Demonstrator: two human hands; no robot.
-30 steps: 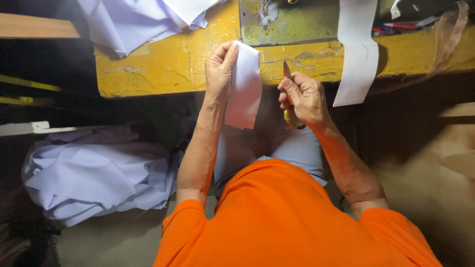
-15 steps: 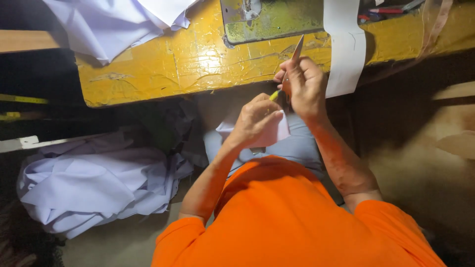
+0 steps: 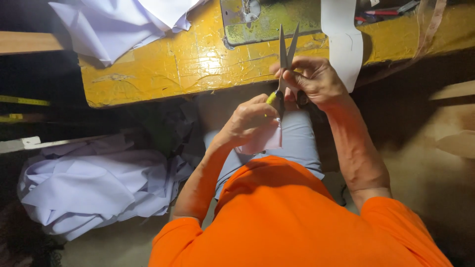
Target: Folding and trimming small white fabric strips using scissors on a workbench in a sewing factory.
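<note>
- The place looks like a tailoring or sewing workshop, built around a worn yellow worktop [image 3: 198, 59].
- A metal sewing-machine plate [image 3: 262, 20] is set into the worktop's top.
- Pale cut cloth [image 3: 123, 20] lies on the worktop's far left end, and a white strip [image 3: 341, 39] hangs over its front edge.
- A heap of pale fabric [image 3: 94, 188] lies on the floor below the worktop's left end.
</note>
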